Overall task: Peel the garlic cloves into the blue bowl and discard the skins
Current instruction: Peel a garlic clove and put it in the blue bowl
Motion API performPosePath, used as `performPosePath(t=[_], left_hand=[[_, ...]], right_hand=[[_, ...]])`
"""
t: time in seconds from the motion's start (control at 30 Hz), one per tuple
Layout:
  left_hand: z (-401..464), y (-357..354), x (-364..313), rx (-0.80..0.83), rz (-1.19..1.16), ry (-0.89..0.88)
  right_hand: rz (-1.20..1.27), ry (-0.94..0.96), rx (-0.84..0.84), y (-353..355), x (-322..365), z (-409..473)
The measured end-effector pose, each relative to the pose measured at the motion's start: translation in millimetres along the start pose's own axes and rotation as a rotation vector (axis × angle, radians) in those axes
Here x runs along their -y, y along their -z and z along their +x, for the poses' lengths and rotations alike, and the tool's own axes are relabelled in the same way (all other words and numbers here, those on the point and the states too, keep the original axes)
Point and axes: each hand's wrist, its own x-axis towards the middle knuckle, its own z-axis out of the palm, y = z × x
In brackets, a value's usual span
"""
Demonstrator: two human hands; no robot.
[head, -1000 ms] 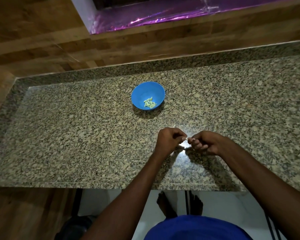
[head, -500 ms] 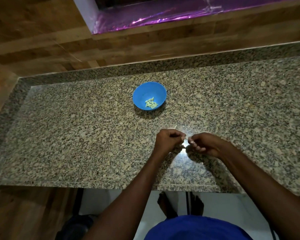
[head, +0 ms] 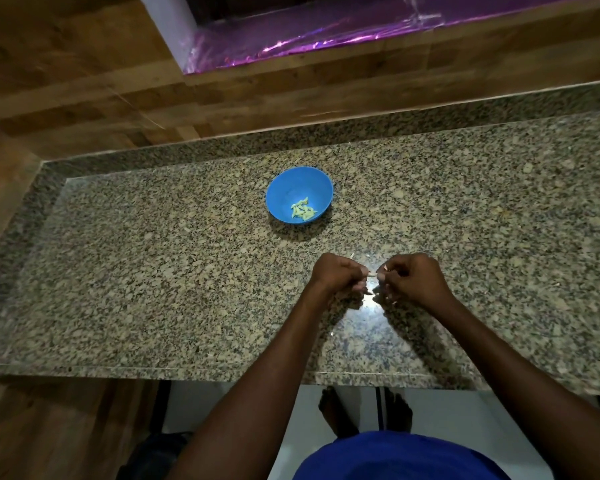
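Both grips, left hand point(head: 336, 277) and right hand point(head: 411, 280), are pinched on one garlic clove point(head: 371, 274) over the bench point(head: 153, 271); several peeled cloves point(head: 303, 213) already in blue bowl point(head: 284, 188), so task judged partway.

Left hand point(head: 336, 277) and right hand point(head: 409, 278) curled, fingertips meeting.

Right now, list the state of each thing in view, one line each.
Bowl: upright on the counter, holding peeled cloves.
Left hand: fingers curled, pinching one end of a small clove.
Right hand: fingers curled, pinching the other end.
Small clove: held above the counter between both hands; how much is peeled, cannot tell.
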Motion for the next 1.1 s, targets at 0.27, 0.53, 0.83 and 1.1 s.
performPosePath(t=[0.27,0.53,0.83,1.1], left_hand=[[-8.0,-12.2,5.0,-0.009,-0.172,-0.060],[-13.5,-25.6,6.4,-0.088,-0.255,-0.166],[-17.2,-25.1,5.1,-0.055,-0.514,0.065],[-11.6,-18.7,15.0,-0.187,-0.150,0.019]], right_hand=[[0.562,-0.224,0.029,2.1,6.6,-7.3],[1.143,-0.601,0.051,-1.1,14.1,-5.1],[0.719,-0.291,-0.105,-6.5,14.6,-8.0],[0.667,-0.261,-0.069,1.7,12.9,-10.9]])
